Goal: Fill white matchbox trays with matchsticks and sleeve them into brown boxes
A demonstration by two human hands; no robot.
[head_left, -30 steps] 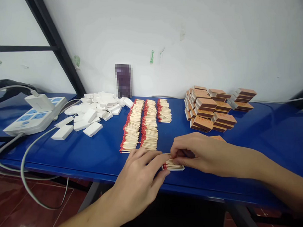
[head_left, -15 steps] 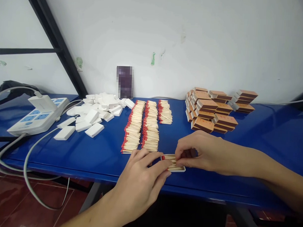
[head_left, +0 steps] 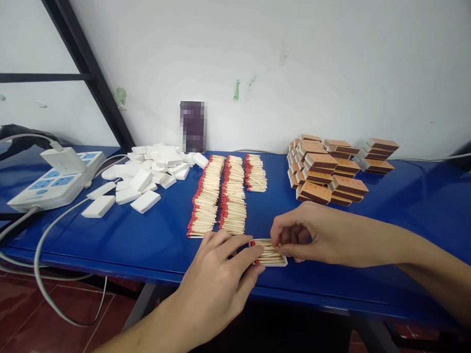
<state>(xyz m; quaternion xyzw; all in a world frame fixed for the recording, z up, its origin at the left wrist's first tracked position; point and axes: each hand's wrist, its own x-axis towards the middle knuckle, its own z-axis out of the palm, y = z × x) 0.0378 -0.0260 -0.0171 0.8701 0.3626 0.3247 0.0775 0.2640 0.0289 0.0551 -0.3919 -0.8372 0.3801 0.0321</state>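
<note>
A small white matchbox tray [head_left: 275, 265] lies near the table's front edge, filled with red-tipped matches [head_left: 269, 254]. My left hand [head_left: 220, 274] grips the tray's left end, with its index finger over the match heads and its thumb at the near side. From the right, my right hand [head_left: 305, 234] reaches the tray with curled fingers. Its thumb and index fingertips close on matches at the plain ends; how many they pinch is hidden. Just beyond the tray lie two long rows of loose matches [head_left: 233, 202] and a shorter row [head_left: 255, 173].
White empty-looking trays [head_left: 142, 181] are heaped at the left. Stacked brown matchboxes [head_left: 319, 161] stand at the back right, with a smaller stack [head_left: 379, 150] beside them. A power strip [head_left: 57, 183] with cables sits far left. A blurred dark rectangular object [head_left: 193, 126] leans against the wall.
My right fingertips have shifted slightly and lifted a little from the middle of the tray, showing more of the matches. My left hand keeps its hold on the tray.
</note>
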